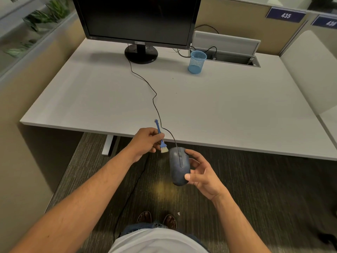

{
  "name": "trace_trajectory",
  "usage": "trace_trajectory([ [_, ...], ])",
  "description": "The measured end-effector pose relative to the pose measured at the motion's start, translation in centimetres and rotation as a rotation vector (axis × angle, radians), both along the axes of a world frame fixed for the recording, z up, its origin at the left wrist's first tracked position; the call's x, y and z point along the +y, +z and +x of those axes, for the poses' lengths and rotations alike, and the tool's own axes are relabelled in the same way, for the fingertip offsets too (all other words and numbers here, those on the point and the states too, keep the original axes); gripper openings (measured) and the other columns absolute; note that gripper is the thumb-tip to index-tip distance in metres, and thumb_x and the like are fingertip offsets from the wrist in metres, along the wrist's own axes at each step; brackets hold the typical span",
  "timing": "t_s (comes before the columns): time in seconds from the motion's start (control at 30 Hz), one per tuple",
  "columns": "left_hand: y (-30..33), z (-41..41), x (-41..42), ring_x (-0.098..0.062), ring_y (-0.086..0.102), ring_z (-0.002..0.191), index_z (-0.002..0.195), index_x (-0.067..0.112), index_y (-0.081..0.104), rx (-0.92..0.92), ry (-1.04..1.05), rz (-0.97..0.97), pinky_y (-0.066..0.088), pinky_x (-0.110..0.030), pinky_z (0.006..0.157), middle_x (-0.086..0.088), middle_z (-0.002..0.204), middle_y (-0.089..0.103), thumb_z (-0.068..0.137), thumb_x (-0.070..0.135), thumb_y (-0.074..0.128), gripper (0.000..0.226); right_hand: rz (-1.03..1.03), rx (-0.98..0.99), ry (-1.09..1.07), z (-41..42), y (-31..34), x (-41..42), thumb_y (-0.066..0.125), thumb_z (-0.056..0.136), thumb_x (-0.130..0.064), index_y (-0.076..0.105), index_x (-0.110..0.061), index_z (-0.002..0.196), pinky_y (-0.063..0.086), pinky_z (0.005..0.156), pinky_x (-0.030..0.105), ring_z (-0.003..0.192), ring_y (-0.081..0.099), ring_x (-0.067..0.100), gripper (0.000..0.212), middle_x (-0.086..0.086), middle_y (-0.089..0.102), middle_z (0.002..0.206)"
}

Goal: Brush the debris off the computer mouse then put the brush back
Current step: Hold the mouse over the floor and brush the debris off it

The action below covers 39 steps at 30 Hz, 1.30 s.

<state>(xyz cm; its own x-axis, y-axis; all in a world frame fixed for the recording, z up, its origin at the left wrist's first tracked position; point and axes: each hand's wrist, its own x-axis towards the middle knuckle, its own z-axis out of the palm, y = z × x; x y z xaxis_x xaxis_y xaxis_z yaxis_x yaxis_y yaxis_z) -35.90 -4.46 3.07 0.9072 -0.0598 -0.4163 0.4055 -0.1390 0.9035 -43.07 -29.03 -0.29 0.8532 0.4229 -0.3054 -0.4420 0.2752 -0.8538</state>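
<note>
A dark wired computer mouse (pixel 177 164) is held in the air just in front of the desk's near edge. My right hand (pixel 201 173) grips it from the right side, thumb on its rear. My left hand (pixel 146 140) pinches a small blue brush (pixel 160 137) by its thin handle. The pale bristles (pixel 164 150) point down, just left of the mouse's front end, very close to it. The mouse cable (pixel 155 99) runs across the desk to the monitor.
The white desk (pixel 218 106) carries a black monitor (pixel 138 19) on a round stand at the back and a blue mesh pen cup (pixel 197 61) to its right. An open cable tray (pixel 235 58) lies behind the cup. Carpet and my feet are below.
</note>
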Motion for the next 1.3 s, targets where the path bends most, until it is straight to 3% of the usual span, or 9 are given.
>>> trace_trajectory([
  [0.17, 0.5, 0.4, -0.7, -0.008, 0.066, 0.063, 0.097, 0.011, 0.068, -0.041, 0.071, -0.002, 0.05, -0.017, 0.053, -0.007, 0.085, 0.072, 0.098, 0.023, 0.062, 0.013, 0.006, -0.005, 0.067, -0.2, 0.0, 0.7, 0.083, 0.068, 0.0, 0.057, -0.023, 0.138, 0.058, 0.088, 0.051, 0.112, 0.065, 0.041, 0.078, 0.017, 0.058, 0.139],
  [0.37, 0.3, 0.4, -1.7, -0.006, 0.065, 0.061, 0.096, 0.011, 0.068, -0.042, 0.014, -0.013, 0.049, -0.017, 0.052, -0.007, 0.085, 0.073, 0.098, 0.023, 0.062, 0.013, -0.013, -0.017, 0.048, -0.1, 0.3, 1.0, 0.085, 0.066, -0.002, 0.056, -0.02, 0.138, 0.057, 0.089, 0.053, 0.113, 0.065, 0.042, 0.08, 0.017, 0.057, 0.139],
  [0.53, 0.2, 0.5, -0.9, -0.008, 0.065, 0.064, 0.097, 0.01, 0.069, -0.031, -0.083, 0.035, 0.049, -0.017, 0.053, -0.013, 0.09, 0.072, 0.097, 0.023, 0.063, 0.014, -0.005, 0.001, 0.021, -0.2, 0.1, 0.4, 0.086, 0.066, -0.003, 0.058, -0.023, 0.138, 0.06, 0.082, 0.047, 0.111, 0.067, 0.041, 0.08, 0.017, 0.057, 0.14],
  [0.7, 0.1, 0.6, 0.0, -0.004, 0.063, 0.06, 0.1, 0.01, 0.07, 0.0, -0.15, 0.064, 0.049, -0.018, 0.053, -0.007, 0.082, 0.07, 0.097, 0.023, 0.064, 0.016, -0.001, -0.004, 0.025, -0.4, -0.2, 0.5, 0.085, 0.067, -0.002, 0.058, -0.024, 0.137, 0.06, 0.084, 0.048, 0.113, 0.066, 0.042, 0.079, 0.017, 0.056, 0.14],
  [1.07, 0.3, 0.1, -0.2, -0.007, 0.066, 0.061, 0.096, 0.01, 0.07, -0.04, 0.046, -0.023, 0.052, -0.018, 0.053, -0.006, 0.082, 0.071, 0.097, 0.023, 0.064, 0.014, 0.011, 0.006, 0.05, -0.4, 0.1, 0.7, 0.084, 0.067, -0.001, 0.059, -0.025, 0.137, 0.06, 0.083, 0.049, 0.113, 0.065, 0.042, 0.078, 0.016, 0.057, 0.14],
  [1.3, 0.8, 0.0, -1.7, -0.007, 0.063, 0.061, 0.097, 0.007, 0.069, -0.047, 0.002, -0.002, 0.049, -0.017, 0.052, -0.008, 0.083, 0.07, 0.098, 0.022, 0.063, 0.015, -0.007, -0.012, 0.069, -0.4, 0.0, 1.3, 0.083, 0.068, 0.001, 0.059, -0.024, 0.136, 0.06, 0.085, 0.048, 0.111, 0.066, 0.044, 0.077, 0.017, 0.056, 0.14],
])
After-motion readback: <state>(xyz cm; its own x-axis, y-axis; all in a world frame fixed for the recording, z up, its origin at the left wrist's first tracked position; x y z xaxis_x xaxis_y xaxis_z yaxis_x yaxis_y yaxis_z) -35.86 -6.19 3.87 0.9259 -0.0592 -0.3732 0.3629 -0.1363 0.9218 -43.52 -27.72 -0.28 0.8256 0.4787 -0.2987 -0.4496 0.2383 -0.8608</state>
